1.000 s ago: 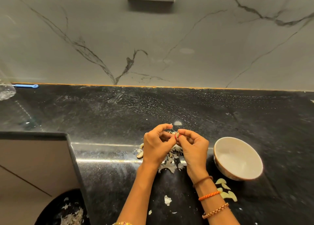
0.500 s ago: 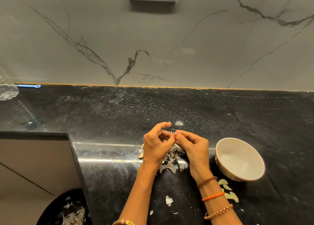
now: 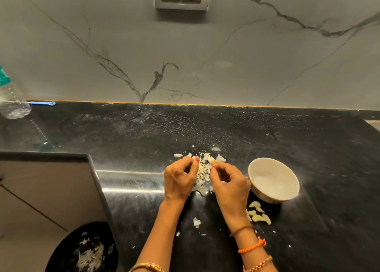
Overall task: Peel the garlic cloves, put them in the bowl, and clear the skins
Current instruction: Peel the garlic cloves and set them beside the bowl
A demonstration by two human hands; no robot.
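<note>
Nearest, peeled cloves [image 3: 259,214] lay on the counter [image 3: 308,148] just short of the white bowl [image 3: 273,179], not yet in it. Beyond, both hands hovered over the skins [image 3: 202,169], seemingly to catch falling peel: the right hand [image 3: 228,181] pinched a clove [image 3: 214,162], the left hand [image 3: 181,177] curled, its hold unclear. No writing was legible on the far-left bottle [image 3: 12,99].

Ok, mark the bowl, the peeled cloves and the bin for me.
bowl [image 3: 253,170], head view, on its left rim.
peeled cloves [image 3: 257,218], head view, on one clove below the bowl.
bin [image 3: 61,249], head view, on its dark left wall.
</note>
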